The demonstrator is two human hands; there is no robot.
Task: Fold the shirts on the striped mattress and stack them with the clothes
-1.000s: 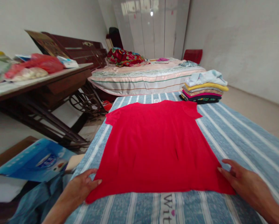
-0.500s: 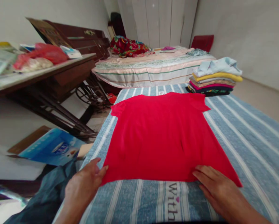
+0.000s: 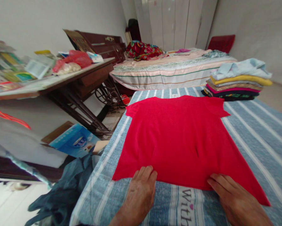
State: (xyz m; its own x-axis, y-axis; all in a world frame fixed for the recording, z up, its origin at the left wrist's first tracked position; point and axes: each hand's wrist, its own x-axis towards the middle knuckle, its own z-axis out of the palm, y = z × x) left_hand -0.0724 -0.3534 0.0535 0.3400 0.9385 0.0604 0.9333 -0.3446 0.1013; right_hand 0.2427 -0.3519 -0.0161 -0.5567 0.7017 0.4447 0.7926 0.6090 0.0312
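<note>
A red short-sleeved T-shirt (image 3: 176,141) lies spread out on a blue-and-white striped bed cover (image 3: 251,135), its sleeves away from me and its hem towards me. My left hand (image 3: 141,191) is at the hem, left of the middle, with its fingers together and closed on the cloth. Further right along the same edge, my right hand (image 3: 235,194) pinches the hem; its thumb is partly hidden. A few small creases run through the shirt's lower half.
Folded clothes (image 3: 237,83) are stacked at the far right of the bed. On the left stands a cluttered table (image 3: 82,77) with a blue box (image 3: 77,139) beneath. Dark clothing (image 3: 67,188) hangs by the left bed edge. Another bed (image 3: 164,80) stands behind.
My left hand has gone from the shirt's lower left corner to the hem further right, its fingers closing together. My right hand stays at the hem. The view has turned left.
</note>
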